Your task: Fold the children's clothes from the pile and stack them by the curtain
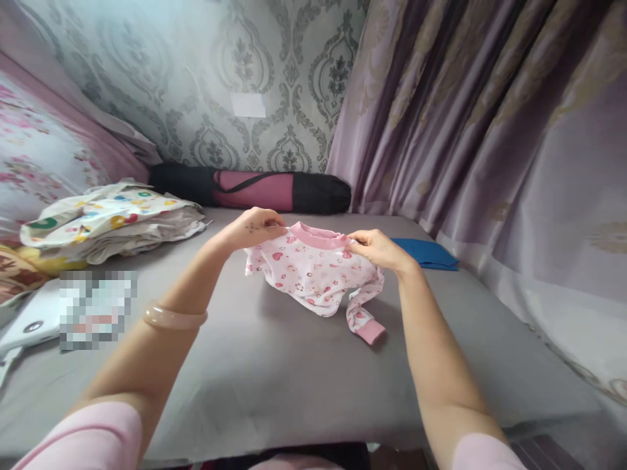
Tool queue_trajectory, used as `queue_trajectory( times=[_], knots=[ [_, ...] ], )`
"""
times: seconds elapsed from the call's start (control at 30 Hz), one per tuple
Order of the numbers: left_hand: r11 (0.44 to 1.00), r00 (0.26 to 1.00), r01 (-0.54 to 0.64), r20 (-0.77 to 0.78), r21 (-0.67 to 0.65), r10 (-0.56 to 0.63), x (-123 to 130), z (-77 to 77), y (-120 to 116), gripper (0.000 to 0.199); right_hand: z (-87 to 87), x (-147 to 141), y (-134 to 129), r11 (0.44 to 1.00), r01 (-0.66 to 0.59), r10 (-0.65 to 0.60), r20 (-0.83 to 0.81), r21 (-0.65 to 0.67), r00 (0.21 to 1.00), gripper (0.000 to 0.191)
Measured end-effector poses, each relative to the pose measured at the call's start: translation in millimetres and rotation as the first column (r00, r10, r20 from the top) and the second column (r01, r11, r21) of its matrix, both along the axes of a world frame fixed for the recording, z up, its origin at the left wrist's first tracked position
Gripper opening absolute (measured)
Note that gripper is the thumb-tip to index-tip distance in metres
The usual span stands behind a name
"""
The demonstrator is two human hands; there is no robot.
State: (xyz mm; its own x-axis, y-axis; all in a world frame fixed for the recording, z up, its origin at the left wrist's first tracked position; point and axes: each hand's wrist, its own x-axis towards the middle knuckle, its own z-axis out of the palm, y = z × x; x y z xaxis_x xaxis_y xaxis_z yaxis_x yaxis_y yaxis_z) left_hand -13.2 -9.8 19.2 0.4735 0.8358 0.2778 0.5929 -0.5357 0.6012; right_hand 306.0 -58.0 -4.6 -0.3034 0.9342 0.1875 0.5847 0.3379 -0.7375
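A small white shirt [313, 274] with a pink print and a pink collar hangs between my two hands, low over the grey sheet [294, 385]. My left hand [258, 228] pinches it at the shoulder, left of the collar. On the other side of the collar, my right hand [375, 249] grips the opposite shoulder between thumb and fingers. One sleeve with a pink cuff dangles below my right hand. The other sleeve is mostly hidden behind my left hand.
Folded patterned cloth [122, 219] lies at the back left, near a white device [36, 320] and a blurred-out item [98, 310]. A black and maroon long bag [255, 189] rests along the wall. Behind my right hand is a blue folded item [426, 253]. Curtains [470, 130] hang at right.
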Motion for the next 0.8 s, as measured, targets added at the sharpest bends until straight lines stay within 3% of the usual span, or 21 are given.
queue_trajectory(
  times=[0.1, 0.2, 0.37, 0.5, 0.63, 0.8],
  knots=[
    [0.993, 0.993, 0.094, -0.069, -0.072, -0.099, -12.9, 20.7, -4.5, 0.034, 20.2, 1.8, -8.9, 0.998, -0.055, 0.055, -0.009, -0.033, 0.998, 0.042],
    [0.994, 0.992, 0.096, -0.078, -0.043, -0.099, -23.1, 44.4, -12.9, 0.031, 43.9, -0.1, -16.5, 0.993, -0.117, 0.116, -0.049, -0.028, 0.992, 0.049],
    [0.981, 0.999, -0.030, 0.017, 0.191, 0.028, -29.6, 95.1, -34.1, 0.035, 96.2, -7.7, -26.0, 0.989, -0.138, 0.143, -0.084, 0.057, 0.986, 0.054],
    [0.909, 0.981, -0.191, 0.037, 0.371, 0.191, -32.1, 128.1, -46.3, 0.041, 139.3, -13.1, -32.4, 0.981, -0.120, 0.129, -0.049, 0.150, 0.990, 0.050],
    [0.875, 0.977, -0.189, -0.008, 0.446, 0.215, -41.4, 139.4, -39.2, 0.037, 161.6, -14.1, -27.9, 0.978, -0.076, 0.074, 0.017, 0.195, 0.997, 0.044],
    [0.899, 0.984, -0.148, -0.033, 0.413, 0.177, -44.4, 130.0, -7.8, 0.026, 157.8, -13.7, 0.3, 0.975, -0.043, 0.024, 0.087, 0.219, 0.996, 0.043]
  ],
)
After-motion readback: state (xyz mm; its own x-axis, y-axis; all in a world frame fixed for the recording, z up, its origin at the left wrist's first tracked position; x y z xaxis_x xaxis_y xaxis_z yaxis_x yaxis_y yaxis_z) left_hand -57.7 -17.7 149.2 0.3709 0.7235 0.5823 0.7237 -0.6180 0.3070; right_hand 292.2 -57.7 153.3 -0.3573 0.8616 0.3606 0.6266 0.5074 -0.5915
